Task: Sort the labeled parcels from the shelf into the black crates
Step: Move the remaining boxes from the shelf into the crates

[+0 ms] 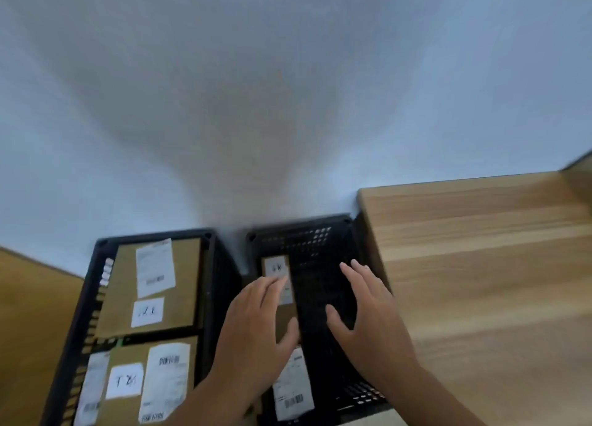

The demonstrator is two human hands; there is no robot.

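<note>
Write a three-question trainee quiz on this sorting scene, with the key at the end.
1. True or false: the left crate is empty.
2. Multiple choice: the left hand touches
A) the wooden table
B) the parcel in the right crate
C) the wall
3. Short answer: which hand touches no parcel?

Key:
1. False. Labeled parcels lie in it.
2. B
3. The right hand. It hovers over the right crate with its fingers spread.
</note>
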